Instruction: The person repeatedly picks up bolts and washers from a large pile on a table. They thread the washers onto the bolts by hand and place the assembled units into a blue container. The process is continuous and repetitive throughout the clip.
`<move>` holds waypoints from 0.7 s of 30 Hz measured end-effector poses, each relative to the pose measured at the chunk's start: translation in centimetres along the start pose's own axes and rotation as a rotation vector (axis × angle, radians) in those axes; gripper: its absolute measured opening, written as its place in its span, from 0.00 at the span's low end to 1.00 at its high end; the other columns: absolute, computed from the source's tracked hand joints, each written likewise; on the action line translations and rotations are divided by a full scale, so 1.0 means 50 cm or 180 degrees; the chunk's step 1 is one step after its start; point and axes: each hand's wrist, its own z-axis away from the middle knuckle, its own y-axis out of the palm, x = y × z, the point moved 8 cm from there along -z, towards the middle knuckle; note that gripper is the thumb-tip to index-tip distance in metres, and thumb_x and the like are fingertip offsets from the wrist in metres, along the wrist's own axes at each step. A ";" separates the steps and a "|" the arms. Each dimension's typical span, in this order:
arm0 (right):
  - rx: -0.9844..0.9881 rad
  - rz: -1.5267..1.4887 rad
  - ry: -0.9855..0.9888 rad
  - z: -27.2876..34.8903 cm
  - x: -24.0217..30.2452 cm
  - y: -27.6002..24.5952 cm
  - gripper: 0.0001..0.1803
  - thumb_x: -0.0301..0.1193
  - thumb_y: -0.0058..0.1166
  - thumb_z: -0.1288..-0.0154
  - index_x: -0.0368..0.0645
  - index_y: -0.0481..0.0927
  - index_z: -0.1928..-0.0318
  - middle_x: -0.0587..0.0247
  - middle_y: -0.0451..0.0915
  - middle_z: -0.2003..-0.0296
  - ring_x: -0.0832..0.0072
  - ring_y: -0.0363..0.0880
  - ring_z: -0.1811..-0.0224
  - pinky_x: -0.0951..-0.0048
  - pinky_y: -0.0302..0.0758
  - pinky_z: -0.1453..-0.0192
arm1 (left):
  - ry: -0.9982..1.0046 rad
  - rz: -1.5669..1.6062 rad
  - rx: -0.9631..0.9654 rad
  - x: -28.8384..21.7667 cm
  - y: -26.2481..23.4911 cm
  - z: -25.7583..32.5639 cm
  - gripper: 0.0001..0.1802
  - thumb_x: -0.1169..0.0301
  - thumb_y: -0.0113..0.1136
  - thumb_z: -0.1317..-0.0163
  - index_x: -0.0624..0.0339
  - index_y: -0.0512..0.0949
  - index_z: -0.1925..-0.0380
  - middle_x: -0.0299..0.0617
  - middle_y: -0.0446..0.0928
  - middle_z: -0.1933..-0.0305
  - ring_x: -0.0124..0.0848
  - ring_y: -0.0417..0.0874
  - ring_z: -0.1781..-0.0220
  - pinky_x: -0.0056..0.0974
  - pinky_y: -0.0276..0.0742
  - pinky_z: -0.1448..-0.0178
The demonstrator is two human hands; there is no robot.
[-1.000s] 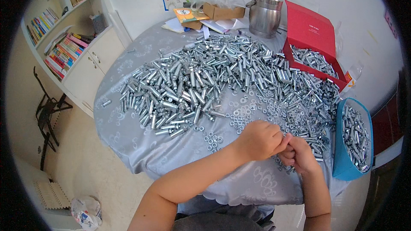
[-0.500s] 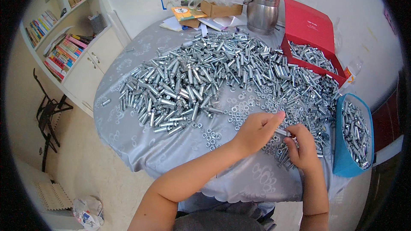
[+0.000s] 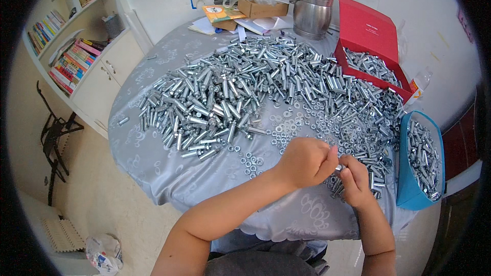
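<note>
Over the near right part of the table, my two hands meet at one metal anchor bolt (image 3: pixel 339 167). My left hand (image 3: pixel 306 163) is curled round its left end, back of the hand up, hiding most of the bolt. The thumb and fingers of my right hand (image 3: pixel 355 180) pinch the other end, where a bit of shiny metal shows. Just beyond my hands lie many loose washers and nuts (image 3: pixel 289 125). A large heap of assembled anchor bolts (image 3: pixel 204 112) lies to the left, and metal sleeves (image 3: pixel 307 79) are heaped farther back.
A blue fabric bin (image 3: pixel 420 202) of metal parts stands at the right edge; behind it is an open red box (image 3: pixel 368 25) with more. A steel pot (image 3: pixel 313 13), cardboard box (image 3: pixel 263 9) and papers stand at the back. Several nuts (image 3: pixel 250 163) lie left of my forearm on the grey tablecloth (image 3: pixel 148 158).
My left hand has rolled over and its fingers have curled in, covering the bolt shaft that showed before. My right hand has moved slightly lower and closer to the left.
</note>
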 end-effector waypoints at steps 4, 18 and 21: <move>-0.0111 -0.0790 0.0451 0.009 -0.028 -0.002 0.19 0.42 0.39 0.37 0.36 0.68 0.71 0.63 0.65 0.81 0.74 0.63 0.80 0.75 0.61 0.75 | 0.0600 -0.0324 0.0165 -0.031 -0.001 -0.008 0.14 0.68 0.54 0.49 0.58 0.68 0.90 0.39 0.62 0.87 0.38 0.67 0.86 0.39 0.60 0.82; -0.1196 -0.2628 0.1386 -0.003 -0.076 -0.037 0.15 0.39 0.41 0.36 0.44 0.64 0.76 0.73 0.57 0.84 0.83 0.56 0.84 0.82 0.53 0.80 | -0.1340 0.1107 0.0315 0.079 0.046 0.012 0.18 0.57 0.51 0.42 0.61 0.72 0.79 0.39 0.68 0.79 0.31 0.69 0.78 0.30 0.64 0.72; -0.1646 -0.2856 0.1473 0.003 -0.099 -0.066 0.12 0.36 0.42 0.36 0.44 0.64 0.75 0.75 0.56 0.85 0.84 0.54 0.84 0.82 0.51 0.82 | -0.2534 0.2015 0.0164 0.146 0.051 0.038 0.21 0.53 0.45 0.38 0.60 0.71 0.76 0.33 0.67 0.79 0.23 0.68 0.79 0.27 0.65 0.72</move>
